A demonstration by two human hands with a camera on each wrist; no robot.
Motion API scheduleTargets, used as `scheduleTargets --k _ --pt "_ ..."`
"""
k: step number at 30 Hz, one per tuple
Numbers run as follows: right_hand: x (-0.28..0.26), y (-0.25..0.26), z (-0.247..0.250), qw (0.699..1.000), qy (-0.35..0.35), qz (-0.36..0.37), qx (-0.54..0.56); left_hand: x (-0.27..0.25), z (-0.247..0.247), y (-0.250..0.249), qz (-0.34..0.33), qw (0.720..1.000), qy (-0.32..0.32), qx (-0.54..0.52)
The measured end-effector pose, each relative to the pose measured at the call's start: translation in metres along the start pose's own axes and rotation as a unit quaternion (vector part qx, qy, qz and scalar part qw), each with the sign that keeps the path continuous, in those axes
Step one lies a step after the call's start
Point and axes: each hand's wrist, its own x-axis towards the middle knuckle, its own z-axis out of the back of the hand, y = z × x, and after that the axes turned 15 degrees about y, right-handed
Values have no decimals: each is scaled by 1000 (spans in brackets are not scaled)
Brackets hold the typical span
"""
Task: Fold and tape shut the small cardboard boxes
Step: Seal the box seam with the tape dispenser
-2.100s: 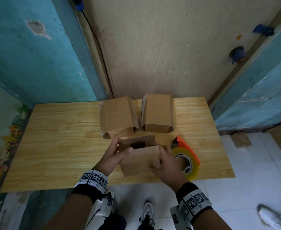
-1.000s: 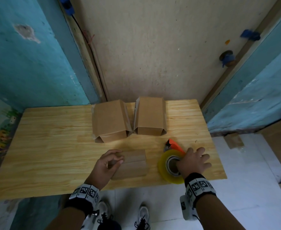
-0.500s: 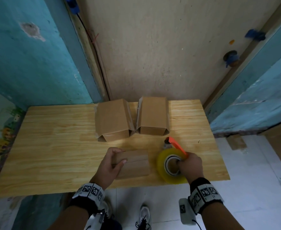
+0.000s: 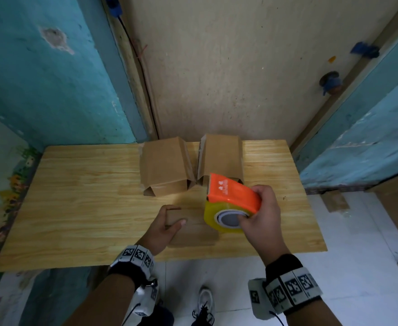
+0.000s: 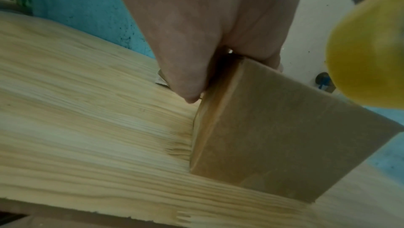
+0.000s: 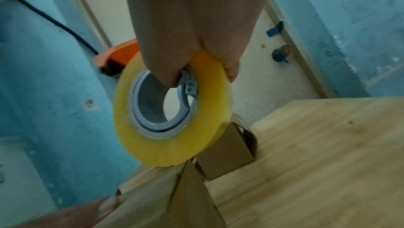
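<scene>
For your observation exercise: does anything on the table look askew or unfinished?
Yes. The two cardboard boxes at the back lie with loose, unsealed end flaps sticking out; the left one sits slightly skewed.

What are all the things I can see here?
box: 1, brown, near table edge, under the left hand
boxes at back: 2, brown, side by side on the far side of the table, end flaps open
tape: 1 roll, yellow, with an orange holder, lifted above the table in the right hand
table: 1, light wood
walls: teal with a beige panel in the middle
cable: 1, dark, running down the wall
shoes: white, on the floor tiles below the table
wristbands: 2, black-and-white squares, one on each wrist
left hand: 1, holds the near box
right hand: 1, grips the tape
</scene>
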Motion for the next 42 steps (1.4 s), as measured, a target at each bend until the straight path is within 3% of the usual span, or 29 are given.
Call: scheduleTargets --k 4,10,16,22,24,27,31,37,42 --pt "-4 14 -19 992 51 91 -74 3 1 4 -9 1000 -1 -29" --pt "-8 24 -44 976 103 126 -148 7 2 20 -8 999 -37 -25" --pt "-2 30 -45 953 124 163 -224 6 -4 14 -29 995 -25 -89" --pt "0 36 -47 930 154 157 -293 -6 0 17 -55 984 -156 -69" --pt "-1 38 -49 928 155 151 -304 -15 4 16 -76 974 -181 -111" --pt "0 40 -53 923 151 152 -320 -30 6 -1 -102 959 -134 -229" --pt "0 41 -58 914 143 161 -343 -48 8 -24 -64 916 -70 -390" --pt "0 45 -60 908 141 156 -361 -56 7 -22 -75 890 -62 -445" --pt "0 47 -64 897 144 163 -386 -54 17 -12 -38 909 -58 -412"
